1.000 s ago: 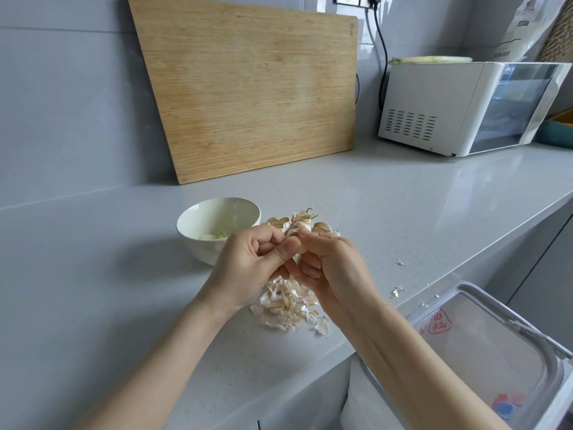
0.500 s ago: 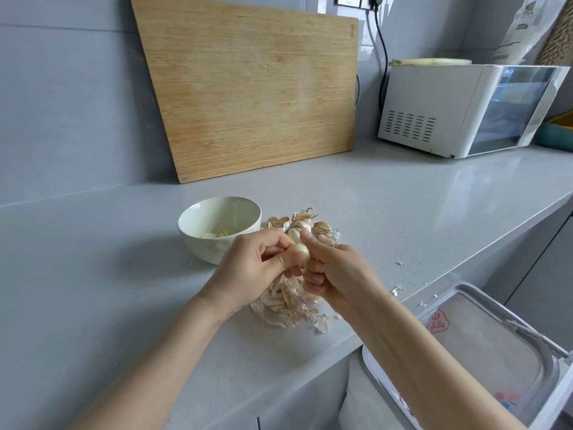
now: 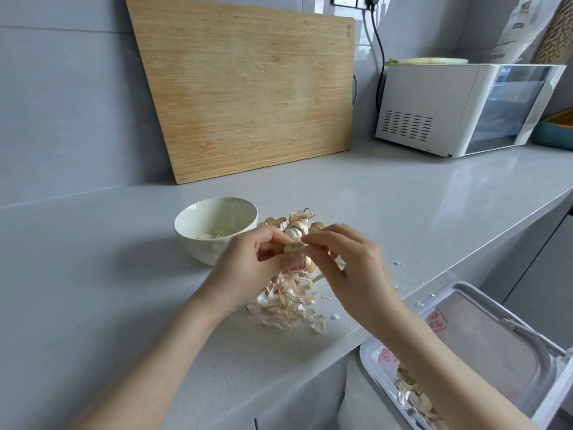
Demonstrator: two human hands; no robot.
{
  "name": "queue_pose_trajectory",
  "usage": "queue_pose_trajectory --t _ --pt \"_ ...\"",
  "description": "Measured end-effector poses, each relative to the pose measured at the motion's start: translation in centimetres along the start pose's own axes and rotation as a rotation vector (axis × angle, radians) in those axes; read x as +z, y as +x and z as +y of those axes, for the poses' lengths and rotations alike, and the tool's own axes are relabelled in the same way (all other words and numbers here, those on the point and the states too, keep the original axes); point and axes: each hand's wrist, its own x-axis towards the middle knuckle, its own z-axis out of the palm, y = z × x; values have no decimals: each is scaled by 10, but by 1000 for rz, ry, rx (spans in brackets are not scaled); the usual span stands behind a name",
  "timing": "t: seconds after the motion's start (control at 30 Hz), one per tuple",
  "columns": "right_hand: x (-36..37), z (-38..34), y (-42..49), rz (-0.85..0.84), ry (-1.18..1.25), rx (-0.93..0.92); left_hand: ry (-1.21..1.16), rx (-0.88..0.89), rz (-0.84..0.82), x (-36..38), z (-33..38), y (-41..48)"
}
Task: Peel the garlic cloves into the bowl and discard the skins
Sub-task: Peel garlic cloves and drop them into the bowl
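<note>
Left hand (image 3: pixel 254 265) and right hand (image 3: pixel 353 271) are together above the worktop (image 3: pixel 93 274), just in front of the bowl (image 3: pixel 198 251). Left one grips a clove (image 3: pixel 294 247) between thumb and curled fingers. Right one pinches the same clove's end with its fingertips, its other fingers loosely bent. So the clove is in the air between them, with some skin on it by the look of it. More garlic (image 3: pixel 299 223) lies behind the hands, close beside the bowl, which holds a peeled piece. A heap of skins (image 3: pixel 288 305) lies under the hands. Below the worktop's edge on the right is an open bin (image 3: pixel 496 352) with more of them inside. A board (image 3: pixel 248 97) leans on the wall
</note>
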Motion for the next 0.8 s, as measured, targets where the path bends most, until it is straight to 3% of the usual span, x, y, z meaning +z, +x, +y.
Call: queue_pose_trajectory --t 0.23,0.33,0.67,0.8 --pt "-1 4 5 -106 -306 -259 80 -21 -18 -4 -3 -1" --pt "-1 3 8 -130 -340 -281 86 -16 -5 -4 -4 0" --pt "-3 9 1 15 -149 17 -43 22 86 -3 2 3" --pt "-6 2 -2 -28 66 286 -30 57 105 -3 2 3"
